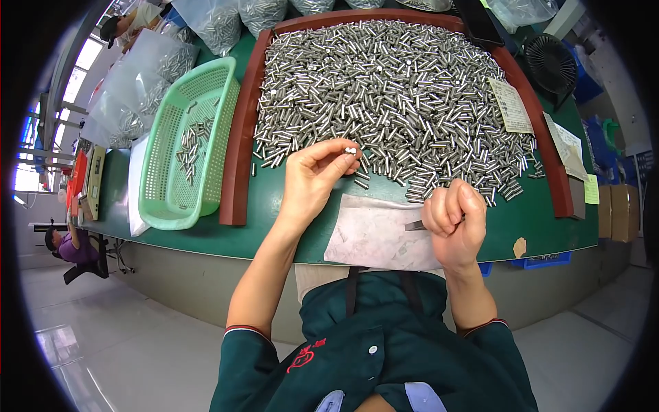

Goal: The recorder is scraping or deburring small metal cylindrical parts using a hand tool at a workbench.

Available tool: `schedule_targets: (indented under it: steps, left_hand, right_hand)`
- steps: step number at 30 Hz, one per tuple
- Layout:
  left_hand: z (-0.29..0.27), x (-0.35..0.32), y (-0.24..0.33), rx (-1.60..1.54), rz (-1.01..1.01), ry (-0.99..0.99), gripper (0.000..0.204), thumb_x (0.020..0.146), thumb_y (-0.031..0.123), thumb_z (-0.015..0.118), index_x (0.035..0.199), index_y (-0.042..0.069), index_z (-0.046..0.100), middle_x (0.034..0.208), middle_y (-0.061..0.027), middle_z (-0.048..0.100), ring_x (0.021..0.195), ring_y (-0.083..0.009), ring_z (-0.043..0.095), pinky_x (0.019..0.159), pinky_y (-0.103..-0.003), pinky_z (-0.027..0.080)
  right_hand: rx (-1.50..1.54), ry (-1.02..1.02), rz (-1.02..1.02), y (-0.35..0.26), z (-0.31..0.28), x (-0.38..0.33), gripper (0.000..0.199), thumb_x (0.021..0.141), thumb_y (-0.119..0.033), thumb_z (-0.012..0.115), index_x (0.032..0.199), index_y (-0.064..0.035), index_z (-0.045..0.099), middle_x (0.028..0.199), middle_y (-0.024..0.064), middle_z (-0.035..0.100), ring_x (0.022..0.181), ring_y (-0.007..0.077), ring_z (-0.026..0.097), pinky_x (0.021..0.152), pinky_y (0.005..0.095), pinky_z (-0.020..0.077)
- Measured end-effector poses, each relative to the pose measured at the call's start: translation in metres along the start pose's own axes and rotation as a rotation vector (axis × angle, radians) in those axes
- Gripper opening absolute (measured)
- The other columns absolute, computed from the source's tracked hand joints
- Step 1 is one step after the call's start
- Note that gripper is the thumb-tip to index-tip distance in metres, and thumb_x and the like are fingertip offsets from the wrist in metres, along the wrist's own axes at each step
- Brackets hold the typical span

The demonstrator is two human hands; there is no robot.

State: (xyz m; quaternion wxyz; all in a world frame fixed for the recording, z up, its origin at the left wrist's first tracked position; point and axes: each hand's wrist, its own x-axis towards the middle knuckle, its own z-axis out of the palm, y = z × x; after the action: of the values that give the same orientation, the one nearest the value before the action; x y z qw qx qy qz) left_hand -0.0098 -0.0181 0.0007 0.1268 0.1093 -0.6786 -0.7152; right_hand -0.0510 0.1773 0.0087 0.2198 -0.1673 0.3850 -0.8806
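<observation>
Metal pins [350, 150] sit pinched in left hand [312, 180]; right hand [453, 220] apparently grips tweezers [414, 224].

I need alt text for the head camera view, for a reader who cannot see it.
A person's left hand pinches a small metal pin over a green table heaped with metal pins. The right hand grips a thin dark tool; a green basket sits left.

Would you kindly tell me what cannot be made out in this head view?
- Tool in the right hand: only a dark tip shows; curled fingers hide the rest.
- Pins pinched by the left hand: too small to count surely.
- Paper slips: print too small.
- Bags of pins: cut off by the top edge.
</observation>
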Motion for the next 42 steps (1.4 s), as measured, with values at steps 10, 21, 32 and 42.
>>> schedule_targets:
  steps: [10, 21, 32, 42]
  left_hand:
    - [0.003, -0.008, -0.002, 0.179, 0.037, 0.048, 0.014, 0.077, -0.002, 0.055, 0.091, -0.005, 0.059, 0.082, -0.0087, 0.061, 0.070, -0.0108, 0.058, 0.065, -0.021, 0.047]
    - [0.034, -0.054, 0.004, 1.037, 0.598, -0.207, 0.022, 0.062, -0.005, 0.060, 0.083, 0.001, 0.058, 0.074, -0.0082, 0.052, 0.064, -0.0232, 0.053, 0.056, -0.031, 0.043]
    - [0.033, -0.064, 0.020, 1.034, 0.479, -0.237, 0.025, 0.062, -0.006, 0.055, 0.086, 0.001, 0.051, 0.073, -0.0102, 0.046, 0.067, -0.0270, 0.046, 0.058, -0.034, 0.039]
    - [0.008, -0.054, 0.039, 0.952, 0.685, -0.186, 0.031, 0.055, -0.009, 0.055, 0.085, 0.001, 0.058, 0.076, -0.0100, 0.056, 0.067, -0.0249, 0.055, 0.057, -0.031, 0.044]
  right_hand:
    - [0.033, 0.010, 0.010, 0.002, -0.001, -0.003, 0.035, 0.087, -0.019, 0.034, 0.054, -0.0080, 0.029, 0.044, 0.0017, 0.029, 0.039, 0.0066, 0.020, 0.037, 0.0215, 0.0185]
    - [0.046, 0.016, 0.027, 0.003, -0.002, 0.001, 0.034, 0.087, -0.018, 0.034, 0.055, -0.0075, 0.030, 0.045, 0.0008, 0.029, 0.039, 0.0060, 0.021, 0.037, 0.0210, 0.0190]
    - [0.016, -0.005, 0.028, 0.000, -0.006, -0.003, 0.035, 0.086, -0.020, 0.037, 0.054, -0.0073, 0.031, 0.045, 0.0004, 0.031, 0.041, 0.0051, 0.021, 0.038, 0.0211, 0.0174]
    - [0.096, -0.037, 0.028, 0.003, 0.000, 0.004, 0.034, 0.087, -0.019, 0.036, 0.056, -0.0071, 0.031, 0.046, 0.0006, 0.031, 0.041, 0.0064, 0.023, 0.040, 0.0217, 0.0194]
